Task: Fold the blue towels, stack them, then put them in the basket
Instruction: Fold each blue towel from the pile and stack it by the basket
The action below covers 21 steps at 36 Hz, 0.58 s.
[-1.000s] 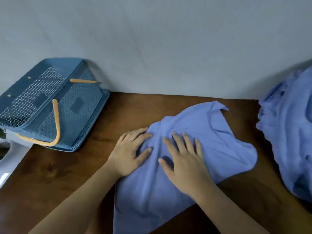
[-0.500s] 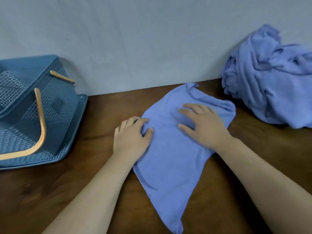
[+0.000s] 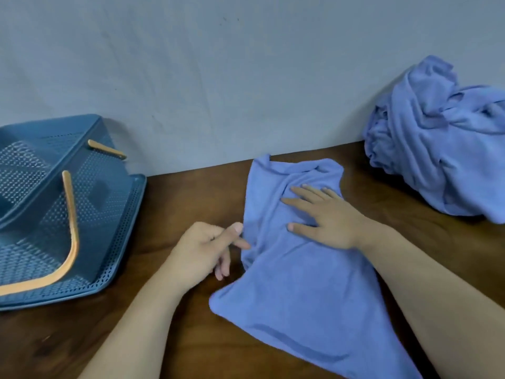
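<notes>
Towel, blue terry, lying unfolded at middle of dark wooden table, far corner almost at the wall, near part running off bottom edge of view. Rumpled at far end, with creases running under the palm; smoother across near half. Left edge bunched into a soft ridge.

Right hand laid palm-down on far half of towel, fingers straight and spread, pointing left, thumb stretched out on near side. Pressing cloth flat, gripping nothing.

Left hand resting on bare table just left of towel, fingers loosely curled. Thumb and forefinger tips right at towel's left edge, touching it. Cannot tell whether cloth is nipped between them or merely touched.

Heap of further blue towels, crumpled and unfolded, at far right of table against wall, well apart from both hands, cut by right edge of view.

Basket, dark blue perforated plastic, at far left of table, well apart from towel, tipped askew rather than standing level, partly out of view at left. Two light orange handles, nearer one curving long across the open side, farther one showing only as a short stub.

Wall pale grey, plain.
</notes>
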Each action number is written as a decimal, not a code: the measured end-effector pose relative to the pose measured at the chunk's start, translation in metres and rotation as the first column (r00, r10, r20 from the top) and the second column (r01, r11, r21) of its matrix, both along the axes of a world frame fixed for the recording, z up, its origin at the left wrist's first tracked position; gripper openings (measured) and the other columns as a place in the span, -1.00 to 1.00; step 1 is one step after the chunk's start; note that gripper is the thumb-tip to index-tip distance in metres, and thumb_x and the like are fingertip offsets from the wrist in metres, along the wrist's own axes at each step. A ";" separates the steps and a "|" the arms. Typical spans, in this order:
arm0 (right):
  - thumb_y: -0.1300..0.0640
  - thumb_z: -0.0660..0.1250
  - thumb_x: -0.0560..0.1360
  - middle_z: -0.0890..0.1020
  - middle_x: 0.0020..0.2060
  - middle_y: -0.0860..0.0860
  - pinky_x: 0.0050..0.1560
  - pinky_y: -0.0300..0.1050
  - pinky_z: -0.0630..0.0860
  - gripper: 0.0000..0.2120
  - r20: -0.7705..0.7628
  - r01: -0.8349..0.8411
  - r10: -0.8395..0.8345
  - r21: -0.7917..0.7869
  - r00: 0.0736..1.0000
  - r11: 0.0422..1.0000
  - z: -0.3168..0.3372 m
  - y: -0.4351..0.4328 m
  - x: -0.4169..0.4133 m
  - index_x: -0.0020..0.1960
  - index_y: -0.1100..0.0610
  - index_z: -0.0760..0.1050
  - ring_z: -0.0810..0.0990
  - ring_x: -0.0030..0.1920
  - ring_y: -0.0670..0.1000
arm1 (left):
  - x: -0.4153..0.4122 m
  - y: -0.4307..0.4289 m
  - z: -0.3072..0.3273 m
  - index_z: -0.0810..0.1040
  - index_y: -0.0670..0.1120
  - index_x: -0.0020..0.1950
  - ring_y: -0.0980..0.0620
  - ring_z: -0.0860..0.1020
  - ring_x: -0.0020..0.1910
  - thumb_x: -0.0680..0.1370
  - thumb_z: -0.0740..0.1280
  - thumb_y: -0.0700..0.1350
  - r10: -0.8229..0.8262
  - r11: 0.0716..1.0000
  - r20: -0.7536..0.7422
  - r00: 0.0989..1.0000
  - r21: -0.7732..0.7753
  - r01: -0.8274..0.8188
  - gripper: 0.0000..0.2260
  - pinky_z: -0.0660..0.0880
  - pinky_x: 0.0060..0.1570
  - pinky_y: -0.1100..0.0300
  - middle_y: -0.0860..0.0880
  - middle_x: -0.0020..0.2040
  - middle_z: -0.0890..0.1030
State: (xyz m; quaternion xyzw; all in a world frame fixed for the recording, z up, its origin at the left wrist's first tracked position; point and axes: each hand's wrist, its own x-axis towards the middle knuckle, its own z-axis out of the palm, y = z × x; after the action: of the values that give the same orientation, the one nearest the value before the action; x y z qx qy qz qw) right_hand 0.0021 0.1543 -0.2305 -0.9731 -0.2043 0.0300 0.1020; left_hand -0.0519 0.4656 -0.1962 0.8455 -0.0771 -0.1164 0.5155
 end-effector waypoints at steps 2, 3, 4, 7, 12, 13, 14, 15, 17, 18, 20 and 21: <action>-0.53 -0.01 0.58 0.00 0.69 -0.25 0.67 0.05 -0.14 -0.31 0.044 -0.121 0.121 0.010 0.992 0.993 -0.004 0.000 0.005 0.65 -0.34 0.09 -0.12 0.69 -0.13 | -0.001 0.005 -0.012 0.76 0.05 -0.16 -0.05 0.54 -0.47 0.71 0.27 0.14 0.189 0.982 0.161 0.969 -0.040 -0.185 -0.61 0.46 -0.32 0.22 -0.12 -0.46 0.58; -0.52 0.03 0.59 0.02 0.69 -0.27 0.67 0.02 -0.13 -0.32 0.063 -0.167 0.166 0.021 0.984 0.986 -0.005 0.000 0.006 0.65 -0.32 0.13 -0.11 0.69 -0.15 | 0.000 0.005 -0.017 0.73 0.05 -0.16 0.00 0.55 -0.45 0.71 0.27 0.12 0.256 0.965 0.252 0.933 -0.017 -0.261 -0.64 0.46 -0.32 0.20 -0.07 -0.44 0.58; -0.49 0.07 0.60 0.06 0.68 -0.28 0.66 -0.02 -0.12 -0.34 0.078 -0.197 0.193 0.038 0.978 0.980 -0.007 0.000 0.007 0.64 -0.29 0.18 -0.08 0.68 -0.17 | 0.002 0.005 -0.021 0.70 0.06 -0.13 0.05 0.57 -0.40 0.72 0.27 0.10 0.279 0.952 0.328 0.902 0.027 -0.304 -0.68 0.48 -0.31 0.15 -0.01 -0.39 0.59; -0.36 0.20 0.64 0.29 0.62 -0.22 0.65 -0.05 0.05 -0.43 0.165 -0.212 0.188 0.142 0.968 0.967 -0.007 0.000 0.006 0.59 -0.20 0.36 0.15 0.65 -0.15 | 0.004 -0.001 -0.029 0.62 0.17 0.01 0.14 0.61 -0.24 0.67 0.32 0.14 0.255 0.916 0.391 0.884 0.194 -0.350 -0.87 0.57 -0.21 0.05 0.18 -0.22 0.64; -0.13 0.28 0.68 0.58 0.39 -0.17 0.45 0.02 0.39 -0.64 0.375 -0.155 0.061 0.226 0.925 0.962 -0.005 -0.003 0.003 0.43 -0.07 0.56 0.46 0.48 -0.11 | 0.005 -0.005 -0.033 0.54 0.25 0.09 0.20 0.50 -0.06 0.58 0.34 0.26 0.177 0.861 0.435 0.883 0.365 -0.353 -0.84 0.57 -0.16 0.05 0.22 -0.09 0.52; -0.12 0.27 0.68 0.57 0.39 -0.20 0.43 0.00 0.39 -0.65 0.387 -0.116 0.021 0.224 0.922 0.968 -0.005 -0.003 0.002 0.42 -0.09 0.56 0.48 0.45 -0.12 | 0.006 -0.005 -0.034 0.55 0.25 0.12 0.20 0.48 -0.03 0.57 0.34 0.28 0.154 0.857 0.432 0.889 0.388 -0.338 -0.80 0.56 -0.12 0.08 0.22 -0.08 0.50; -0.13 0.26 0.68 0.56 0.39 -0.22 0.42 -0.02 0.39 -0.66 0.387 -0.079 -0.008 0.209 0.922 0.975 -0.005 -0.003 0.002 0.41 -0.13 0.55 0.48 0.43 -0.13 | 0.007 -0.006 -0.035 0.56 0.24 0.16 0.19 0.47 -0.02 0.57 0.34 0.29 0.139 0.849 0.426 0.894 0.413 -0.329 -0.76 0.54 -0.08 0.10 0.23 -0.07 0.49; -0.16 0.23 0.67 0.54 0.41 -0.24 0.41 -0.04 0.39 -0.65 0.373 -0.044 -0.026 0.178 0.927 0.983 -0.005 -0.002 0.003 0.42 -0.16 0.54 0.48 0.43 -0.13 | 0.008 -0.006 -0.037 0.56 0.24 0.18 0.18 0.46 -0.02 0.56 0.35 0.30 0.133 0.837 0.424 0.896 0.436 -0.331 -0.74 0.53 -0.05 0.11 0.23 -0.06 0.48; -0.26 0.13 0.67 0.46 0.48 -0.24 0.44 -0.04 0.35 -0.58 0.315 0.018 -0.051 0.105 0.948 0.994 -0.006 -0.002 0.002 0.46 -0.23 0.48 0.42 0.47 -0.12 | 0.009 -0.009 -0.038 0.56 0.18 0.23 0.15 0.46 0.00 0.55 0.37 0.28 0.134 0.820 0.429 0.893 0.457 -0.343 -0.68 0.52 0.03 0.09 0.22 -0.04 0.47; -0.32 0.07 0.66 0.42 0.53 -0.22 0.47 -0.03 0.32 -0.53 0.281 0.038 -0.058 0.075 0.958 0.996 -0.007 -0.003 0.002 0.50 -0.25 0.43 0.37 0.51 -0.11 | 0.009 -0.010 -0.038 0.54 0.15 0.27 0.11 0.48 0.04 0.55 0.37 0.28 0.160 0.819 0.427 0.890 0.446 -0.361 -0.64 0.53 0.07 0.06 0.21 -0.01 0.47; -0.42 -0.04 0.62 0.31 0.62 -0.16 0.53 0.01 0.26 -0.41 0.225 0.061 -0.063 0.019 0.972 0.998 -0.009 -0.002 -0.002 0.57 -0.28 0.33 0.27 0.60 -0.03 | 0.010 -0.014 -0.035 0.48 0.08 0.36 0.05 0.49 0.16 0.56 0.35 0.31 0.245 0.812 0.387 0.889 0.419 -0.406 -0.53 0.53 0.16 0.00 0.16 0.09 0.49; -0.46 -0.08 0.60 0.24 0.65 -0.12 0.57 0.03 0.21 -0.36 0.200 0.072 -0.070 -0.007 0.977 0.997 -0.008 -0.002 -0.004 0.61 -0.28 0.26 0.20 0.63 0.01 | 0.011 -0.016 -0.033 0.47 0.06 0.38 0.03 0.48 0.19 0.57 0.33 0.33 0.258 0.798 0.375 0.890 0.437 -0.416 -0.50 0.53 0.18 -0.02 0.12 0.13 0.50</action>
State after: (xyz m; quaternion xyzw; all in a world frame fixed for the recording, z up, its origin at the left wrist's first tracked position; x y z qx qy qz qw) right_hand -0.0023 0.1518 -0.2388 -0.9786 -0.1784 -0.0701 0.0753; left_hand -0.0405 0.4493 -0.2293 0.9580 0.0331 0.0904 0.2703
